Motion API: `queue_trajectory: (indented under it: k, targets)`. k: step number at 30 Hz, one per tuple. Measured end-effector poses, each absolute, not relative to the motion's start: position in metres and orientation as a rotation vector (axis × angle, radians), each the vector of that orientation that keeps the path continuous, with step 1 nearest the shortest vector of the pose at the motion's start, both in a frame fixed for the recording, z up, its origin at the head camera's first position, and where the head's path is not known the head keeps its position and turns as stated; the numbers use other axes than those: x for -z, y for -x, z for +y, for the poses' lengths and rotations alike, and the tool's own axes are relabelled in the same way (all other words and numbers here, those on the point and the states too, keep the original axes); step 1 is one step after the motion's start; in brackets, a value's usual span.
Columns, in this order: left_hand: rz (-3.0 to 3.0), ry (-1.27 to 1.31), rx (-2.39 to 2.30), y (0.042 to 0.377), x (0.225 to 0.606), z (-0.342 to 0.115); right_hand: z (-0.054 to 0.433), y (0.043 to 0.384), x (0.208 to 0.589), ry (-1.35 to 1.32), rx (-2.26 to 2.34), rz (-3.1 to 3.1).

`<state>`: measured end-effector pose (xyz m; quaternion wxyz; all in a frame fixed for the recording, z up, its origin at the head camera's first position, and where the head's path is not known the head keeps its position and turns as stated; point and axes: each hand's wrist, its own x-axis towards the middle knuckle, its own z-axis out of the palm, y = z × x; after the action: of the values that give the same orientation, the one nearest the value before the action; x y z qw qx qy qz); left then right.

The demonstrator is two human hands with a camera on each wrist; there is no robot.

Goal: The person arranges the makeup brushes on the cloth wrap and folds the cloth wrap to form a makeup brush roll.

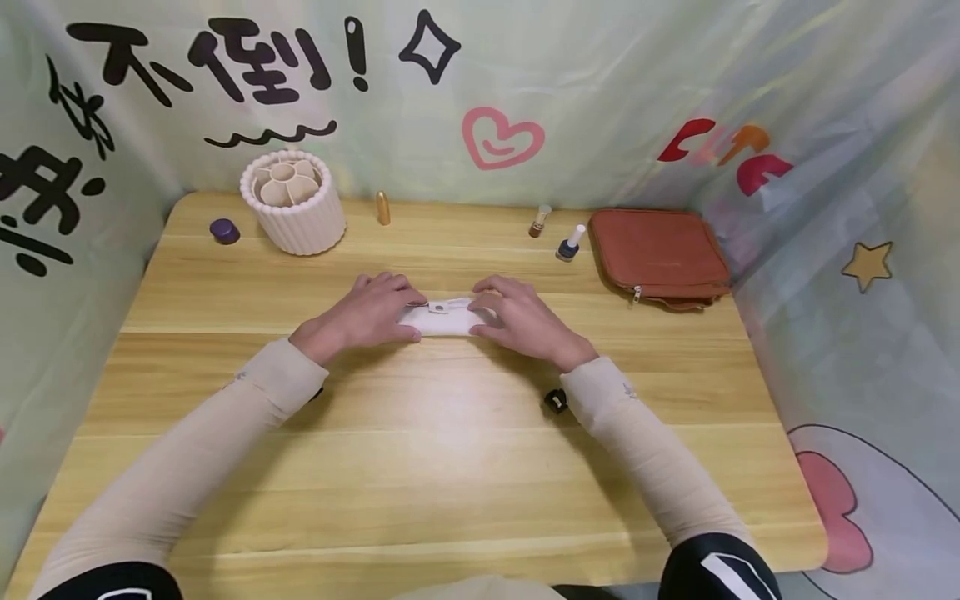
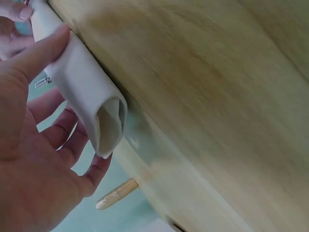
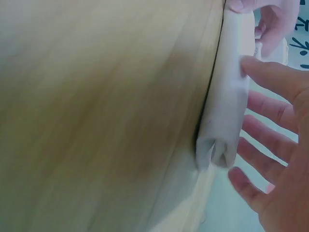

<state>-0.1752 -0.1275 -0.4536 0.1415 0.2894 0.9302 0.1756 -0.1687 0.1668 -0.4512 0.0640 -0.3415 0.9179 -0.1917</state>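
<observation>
A white folded pouch (image 1: 447,322) lies on the table in front of both hands, with a small tab and a metal stud on its upper side. My left hand (image 1: 371,312) grips its left end, thumb on the near side and fingers on the far side. At the other end my right hand (image 1: 525,321) holds it the same way. The left wrist view shows the rolled end of the white pouch (image 2: 84,72) open like a tube, beside my left fingers. In the right wrist view the opposite end of the pouch (image 3: 227,96) also shows folded layers.
A brown zipped case (image 1: 663,254) lies at the back right. Beside it stand a dark nail polish bottle (image 1: 569,247) and a small brown bottle (image 1: 537,223). Along the back left are a gold tube (image 1: 383,208), a white ribbed holder (image 1: 300,221) and a purple lid (image 1: 224,231).
</observation>
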Motion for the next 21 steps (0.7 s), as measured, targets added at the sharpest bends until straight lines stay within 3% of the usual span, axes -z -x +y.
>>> queue_trajectory:
  k: [11, 21]
  targets:
    - [2.68, -0.894, -0.468, 0.176, 0.452, -0.112, 0.138, 0.177, 0.452, 1.091, 0.564, 2.677]
    - [2.728, -1.038, -0.564, 0.182, 0.46, -0.128, 0.147, 0.184, 0.454, 1.044, 0.687, 2.605]
